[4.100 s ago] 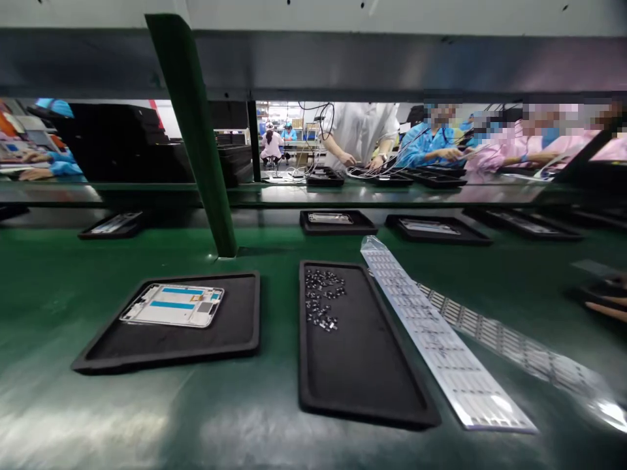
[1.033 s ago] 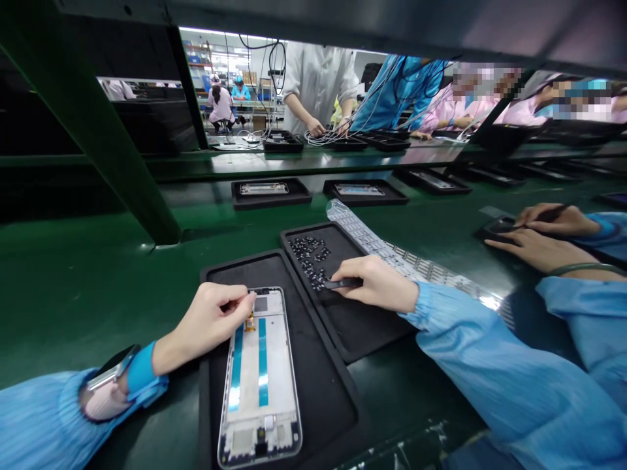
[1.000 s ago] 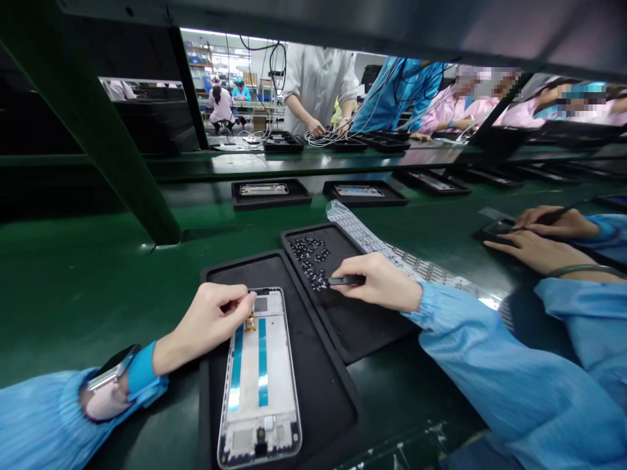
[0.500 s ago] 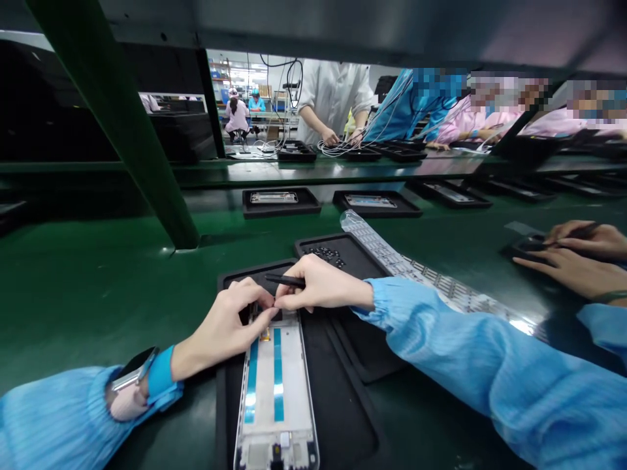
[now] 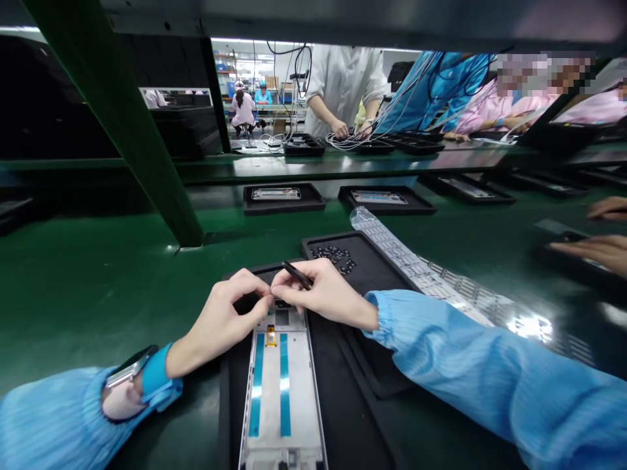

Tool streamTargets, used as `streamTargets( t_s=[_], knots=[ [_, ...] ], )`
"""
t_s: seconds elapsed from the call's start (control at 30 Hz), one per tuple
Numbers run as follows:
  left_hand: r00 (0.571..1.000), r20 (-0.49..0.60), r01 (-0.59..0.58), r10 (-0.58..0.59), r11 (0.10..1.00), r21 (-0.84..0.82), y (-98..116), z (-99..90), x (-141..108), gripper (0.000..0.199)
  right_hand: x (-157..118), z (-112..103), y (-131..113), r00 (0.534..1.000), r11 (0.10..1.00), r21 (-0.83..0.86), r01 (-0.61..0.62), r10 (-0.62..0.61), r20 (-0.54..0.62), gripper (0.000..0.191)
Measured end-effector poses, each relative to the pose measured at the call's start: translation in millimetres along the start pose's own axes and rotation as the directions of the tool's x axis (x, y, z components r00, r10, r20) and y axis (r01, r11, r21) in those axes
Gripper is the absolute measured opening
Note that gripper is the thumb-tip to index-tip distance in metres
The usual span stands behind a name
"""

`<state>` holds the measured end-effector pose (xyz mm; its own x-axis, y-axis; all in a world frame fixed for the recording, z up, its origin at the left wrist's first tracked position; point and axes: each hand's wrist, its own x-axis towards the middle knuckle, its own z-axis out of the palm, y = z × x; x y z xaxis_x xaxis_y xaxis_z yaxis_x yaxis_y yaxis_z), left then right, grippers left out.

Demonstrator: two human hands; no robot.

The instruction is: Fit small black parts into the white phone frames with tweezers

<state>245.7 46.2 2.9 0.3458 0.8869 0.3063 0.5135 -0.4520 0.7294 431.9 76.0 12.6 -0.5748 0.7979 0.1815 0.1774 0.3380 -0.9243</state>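
Note:
A silver phone frame (image 5: 298, 398) with two blue strips and a small orange flex piece (image 5: 271, 336) lies in a black tray (image 5: 343, 391). At its far end, my left hand (image 5: 230, 313) is closed in a pinch, thumb and fingertips together; what it pinches is too small to make out. My right hand (image 5: 326, 290) meets it fingertip to fingertip, with a black pen-like tool (image 5: 298, 275) held across its fingers.
Behind my right hand, a second black tray (image 5: 362, 245) holds small black parts (image 5: 337, 256). Clear plastic strips (image 5: 401, 254) run to the right. More trays (image 5: 284, 209) line the back. A green post (image 5: 147, 156) stands left. A co-worker's hands (image 5: 597, 248) are at the right edge.
The view has shifted slightly. My hands have drawn off the phone frame's top a little, showing more of it, and the black tool is tilted more steeply. The co-worker's hands appear farther right.

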Motion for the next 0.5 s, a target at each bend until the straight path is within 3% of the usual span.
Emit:
streamTargets(
  t_s=[0.17,0.33,0.5],
  knots=[
    [1.000,-0.028,-0.002,0.003,0.998,0.058,2,-2.8,2,0.015,1,2,0,0.998,0.997,-0.069,-0.016,0.011,-0.065,0.014],
    [1.000,0.012,-0.003,0.002,0.995,0.103,-2,-2.5,0,0.016,1,2,0,0.991,0.953,-0.294,0.070,-0.101,-0.092,0.012],
    [0.998,0.056,0.008,-0.025,0.963,0.271,-13,-10.0,-2,0.018,1,3,1,0.993,0.934,-0.355,0.041,-0.078,-0.090,0.012]
  ],
)
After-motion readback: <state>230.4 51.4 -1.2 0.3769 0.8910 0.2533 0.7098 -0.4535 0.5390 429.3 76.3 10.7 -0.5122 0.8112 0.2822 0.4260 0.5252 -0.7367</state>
